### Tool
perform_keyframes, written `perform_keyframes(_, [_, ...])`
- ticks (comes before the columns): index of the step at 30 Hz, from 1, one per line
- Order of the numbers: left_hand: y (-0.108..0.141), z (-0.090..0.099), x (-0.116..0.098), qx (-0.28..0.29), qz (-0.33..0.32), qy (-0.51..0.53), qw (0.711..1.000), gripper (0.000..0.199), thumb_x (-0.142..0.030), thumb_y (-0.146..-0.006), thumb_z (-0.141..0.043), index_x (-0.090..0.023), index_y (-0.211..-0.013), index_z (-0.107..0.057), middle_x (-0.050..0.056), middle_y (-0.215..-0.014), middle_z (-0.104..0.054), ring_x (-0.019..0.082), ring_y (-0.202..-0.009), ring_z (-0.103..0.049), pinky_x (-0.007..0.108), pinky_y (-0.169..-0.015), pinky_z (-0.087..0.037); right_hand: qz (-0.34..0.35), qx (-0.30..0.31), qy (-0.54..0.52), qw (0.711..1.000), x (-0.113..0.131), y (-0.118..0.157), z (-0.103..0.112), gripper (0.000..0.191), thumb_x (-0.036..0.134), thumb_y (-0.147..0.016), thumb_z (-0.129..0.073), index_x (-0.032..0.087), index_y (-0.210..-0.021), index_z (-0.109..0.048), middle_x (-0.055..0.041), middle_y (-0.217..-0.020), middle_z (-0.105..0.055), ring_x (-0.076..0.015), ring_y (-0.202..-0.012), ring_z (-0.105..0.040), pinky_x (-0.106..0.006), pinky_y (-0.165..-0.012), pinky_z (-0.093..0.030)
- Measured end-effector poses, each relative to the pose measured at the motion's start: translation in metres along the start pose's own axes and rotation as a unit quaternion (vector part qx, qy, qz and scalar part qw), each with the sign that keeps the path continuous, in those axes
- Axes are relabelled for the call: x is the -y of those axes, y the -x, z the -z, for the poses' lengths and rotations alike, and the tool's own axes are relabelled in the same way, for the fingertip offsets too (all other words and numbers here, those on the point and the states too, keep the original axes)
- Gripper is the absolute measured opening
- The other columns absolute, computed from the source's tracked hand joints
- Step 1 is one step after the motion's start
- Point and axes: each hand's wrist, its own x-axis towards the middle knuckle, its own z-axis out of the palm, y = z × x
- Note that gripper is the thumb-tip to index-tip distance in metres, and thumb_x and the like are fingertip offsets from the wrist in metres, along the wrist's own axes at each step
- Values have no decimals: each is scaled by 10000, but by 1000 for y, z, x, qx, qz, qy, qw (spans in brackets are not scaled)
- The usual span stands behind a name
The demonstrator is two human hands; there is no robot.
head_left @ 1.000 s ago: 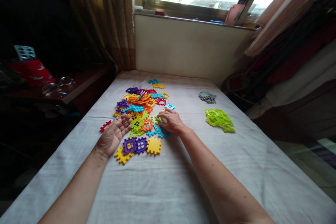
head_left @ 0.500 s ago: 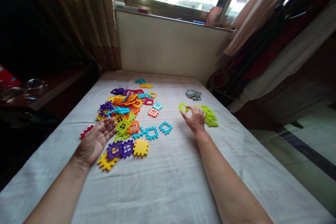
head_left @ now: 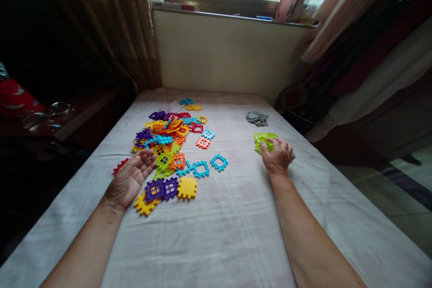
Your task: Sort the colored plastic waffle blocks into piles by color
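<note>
A big white sheet (head_left: 216, 225) is spread out under the toys. On its left part is a messy heap (head_left: 163, 139) of flat pieces in purple, yellow, red, orange, blue and green. They have bumpy edges, and some have holes like little windows. The left hand (head_left: 130, 180) is just beside the heap, palm up, fingers a bit bent and a little apart. The right hand (head_left: 278, 155) is well away from it, with its fingers bent down over the green pile (head_left: 259, 139). That pile is bright yellow-green, and some of it pokes out to the left of the fingers. The hand covers the rest, so I can't tell if the fingertips pinch a piece. Behind it sits a grey pile (head_left: 257, 118). One red piece (head_left: 120, 166) is partly hidden by the left hand.
</note>
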Motion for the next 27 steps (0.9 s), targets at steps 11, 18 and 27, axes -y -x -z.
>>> perform_keyframes(11, [2, 0, 4, 49, 7, 20, 999, 229, -226, -807, -644, -172, -1023, -695, 97, -1180, -705, 214, -1122, -659, 395, -1047, -511, 287, 330, -99, 894, 202, 65, -6, 289, 381, -889, -592, 247, -1111, -720, -79, -1171, -716, -250, -1131, -591, -372, -984, -416])
perform_keyframes(18, [0, 2, 6, 32, 2, 57, 998, 237, -225, -799, -661, -187, -1031, -693, 89, -1310, -645, 222, -1255, -587, 373, -1114, -454, 130, 452, -13, 883, 256, 64, -20, 306, 454, -843, -630, 245, -1055, -701, -72, -1038, -745, -246, -971, -674, -327, -807, -473])
perform_keyframes(27, [0, 2, 7, 36, 9, 62, 997, 270, -231, -767, -689, -184, -1032, -679, 94, -1349, -618, 240, -1276, -571, 401, -1118, -456, -20, 429, -270, 862, 233, 53, -38, 166, 314, -714, -618, 198, -793, -706, 14, -721, -698, -138, -690, -622, -232, -639, -450])
